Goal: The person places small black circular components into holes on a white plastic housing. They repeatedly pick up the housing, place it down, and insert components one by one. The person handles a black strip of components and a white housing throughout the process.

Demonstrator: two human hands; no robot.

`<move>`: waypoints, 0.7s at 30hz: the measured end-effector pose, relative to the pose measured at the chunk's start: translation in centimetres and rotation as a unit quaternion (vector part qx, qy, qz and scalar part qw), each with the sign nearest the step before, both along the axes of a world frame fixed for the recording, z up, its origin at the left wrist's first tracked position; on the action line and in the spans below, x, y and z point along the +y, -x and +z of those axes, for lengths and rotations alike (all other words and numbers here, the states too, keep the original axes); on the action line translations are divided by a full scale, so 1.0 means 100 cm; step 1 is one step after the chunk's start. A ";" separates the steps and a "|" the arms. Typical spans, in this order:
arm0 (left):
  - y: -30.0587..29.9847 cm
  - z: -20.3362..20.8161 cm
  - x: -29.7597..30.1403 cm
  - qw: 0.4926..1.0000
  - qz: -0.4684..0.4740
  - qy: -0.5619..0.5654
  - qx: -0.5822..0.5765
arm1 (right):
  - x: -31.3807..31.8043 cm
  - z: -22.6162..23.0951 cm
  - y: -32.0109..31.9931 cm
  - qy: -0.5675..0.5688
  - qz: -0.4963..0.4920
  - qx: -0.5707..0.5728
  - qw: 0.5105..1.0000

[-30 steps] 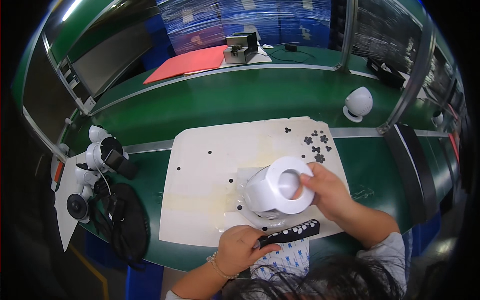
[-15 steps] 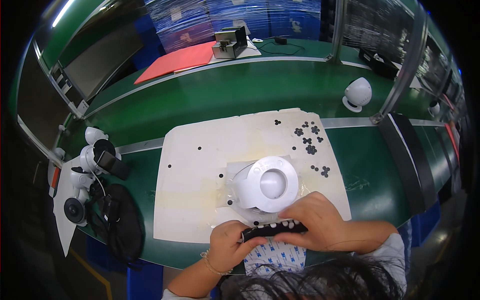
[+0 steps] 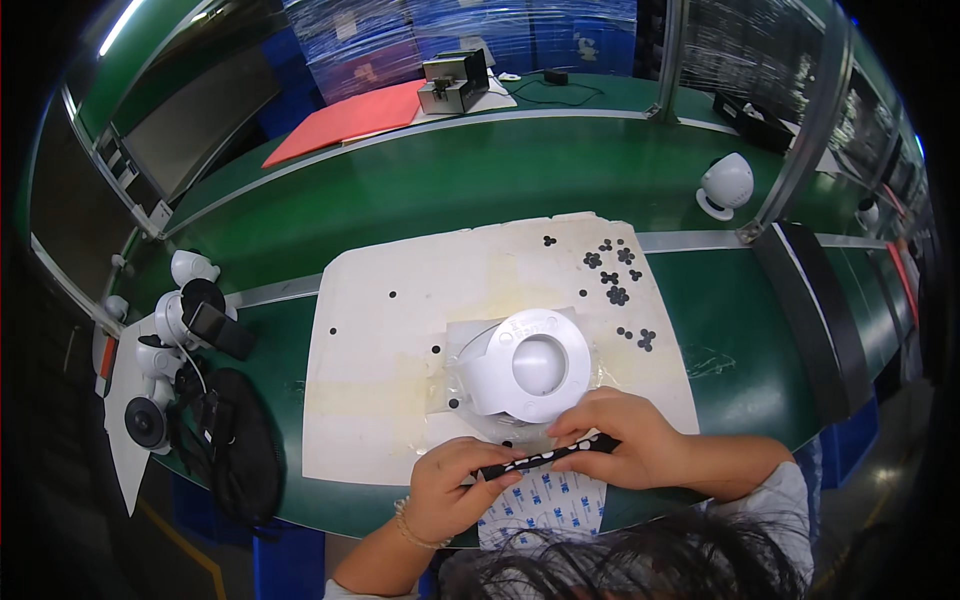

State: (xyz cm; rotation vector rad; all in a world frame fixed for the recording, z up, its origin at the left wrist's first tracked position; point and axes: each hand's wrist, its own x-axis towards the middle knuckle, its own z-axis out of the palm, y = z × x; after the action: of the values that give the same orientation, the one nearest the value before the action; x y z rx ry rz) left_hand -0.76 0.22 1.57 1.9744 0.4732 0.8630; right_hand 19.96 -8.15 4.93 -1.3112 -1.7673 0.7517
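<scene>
A dark, bendy sheet with white round spots (image 3: 545, 459) is stretched between my two hands, seen nearly edge-on, just above the near edge of the white board. My left hand (image 3: 448, 488) pinches its left end between thumb and fingers. Its right end is gripped by my right hand (image 3: 630, 445), thumb below and fingers above. Just beyond my hands, a white rounded device with a ring-shaped base (image 3: 497, 384) lies on clear plastic wrap, the ring's opening facing up. Below the sheet hangs backing paper with blue print (image 3: 543, 512). Small black round pads (image 3: 617, 296) lie in clusters at the board's far right.
A big white board (image 3: 365, 400) covers the green bench. To the left are several white camera-like devices (image 3: 147, 422) and a black mesh pouch (image 3: 245, 440). One white device (image 3: 725, 186) stands at the far right, near a metal post (image 3: 812, 125). Long black foam strips (image 3: 815, 320) lie right.
The sheet between my hands has tipped, so that it looks thinner and its spots narrower. My right fingers have shifted a little along it. The whole view has moved slightly.
</scene>
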 end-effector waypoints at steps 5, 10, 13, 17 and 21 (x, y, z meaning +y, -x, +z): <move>0.002 -0.001 0.002 0.999 -0.022 0.026 -0.006 | 0.002 -0.003 -0.008 0.020 0.030 0.038 0.999; 0.007 -0.005 0.001 0.999 0.010 0.035 -0.007 | 0.004 -0.004 -0.009 -0.254 0.041 -0.180 0.949; 0.007 -0.004 0.002 1.000 0.016 0.019 -0.003 | 0.003 -0.003 -0.009 -0.304 0.042 -0.155 0.939; 0.004 -0.004 -0.001 0.999 0.028 -0.025 -0.014 | 0.005 0.000 0.004 -0.260 0.001 -0.084 0.962; 0.003 -0.005 -0.001 0.998 0.015 -0.052 -0.017 | 0.004 -0.005 0.011 -0.228 0.019 -0.175 0.958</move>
State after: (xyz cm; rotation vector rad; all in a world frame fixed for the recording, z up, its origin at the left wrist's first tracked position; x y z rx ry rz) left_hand -1.03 0.09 1.06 2.0485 0.4470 0.9548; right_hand 18.83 -7.72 4.42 -1.1402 -2.0908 0.1077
